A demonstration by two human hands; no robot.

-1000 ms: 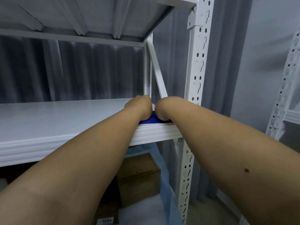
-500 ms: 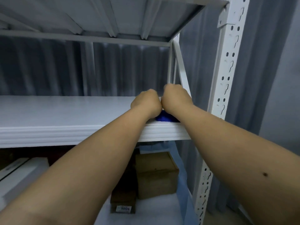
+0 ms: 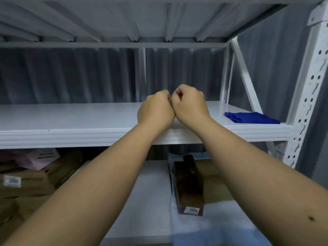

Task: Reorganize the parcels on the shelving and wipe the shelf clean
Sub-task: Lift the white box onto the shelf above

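Note:
A folded blue cloth (image 3: 252,118) lies at the right end of the white shelf (image 3: 71,119), next to the corner post. My left hand (image 3: 156,110) and my right hand (image 3: 190,105) hover side by side over the middle of that shelf, knuckles touching, fingers curled into loose fists with nothing seen in them. Both hands are well left of the cloth. On the shelf below, brown cardboard parcels (image 3: 24,183) with white labels are stacked at the left, and a long dark box (image 3: 189,185) labelled 1004 lies between my forearms.
A pink parcel (image 3: 39,158) sits atop the brown stack at the lower left. A perforated white upright (image 3: 308,96) and a diagonal brace (image 3: 246,77) close the right side. The underside of the upper shelf (image 3: 142,20) hangs overhead. Grey curtain hangs behind.
Both hands let go of the blue cloth at the shelf's right end and moved left to the middle, still together. The view swung left, showing more of the shelf and lower parcels.

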